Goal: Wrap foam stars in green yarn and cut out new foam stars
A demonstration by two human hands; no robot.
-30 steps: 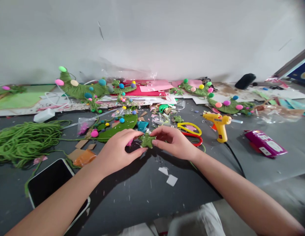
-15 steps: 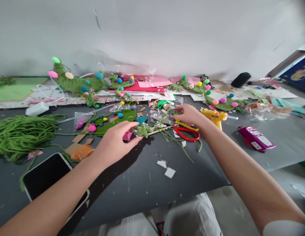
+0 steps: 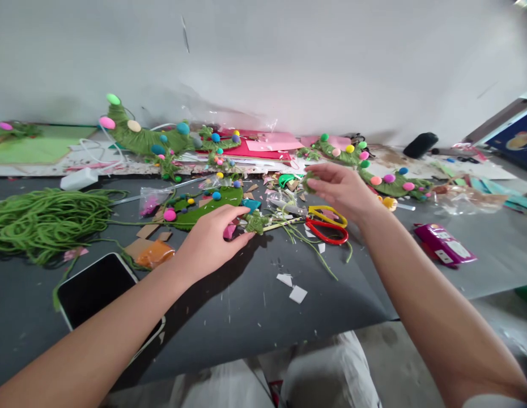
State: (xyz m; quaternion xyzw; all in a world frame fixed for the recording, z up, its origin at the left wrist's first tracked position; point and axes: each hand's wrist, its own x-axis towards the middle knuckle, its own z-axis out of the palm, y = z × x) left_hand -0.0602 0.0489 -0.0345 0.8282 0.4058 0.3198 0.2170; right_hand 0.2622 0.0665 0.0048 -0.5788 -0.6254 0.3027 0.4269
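My left hand (image 3: 212,241) rests on the dark table, its fingertips closed on a small star wrapped in green yarn (image 3: 256,222). Raised above the table, my right hand (image 3: 342,190) pinches another small green yarn-wrapped piece (image 3: 309,181). Under that hand lie scissors with red and yellow handles (image 3: 327,224) and loose green yarn strands (image 3: 310,246). A flat green shape dotted with coloured pom-poms (image 3: 206,207) lies just beyond my left hand.
A heap of green yarn (image 3: 38,218) lies at left, a phone (image 3: 97,294) near my left forearm. Yarn-wrapped shapes with pom-poms (image 3: 153,139) and paper sheets line the wall. A purple packet (image 3: 444,243) sits at right. White paper scraps (image 3: 293,289) lie near the front edge.
My right hand let go of the star, reached back to the clutter behind the scissors and has lifted up with a small green piece. My left hand stayed on the star.
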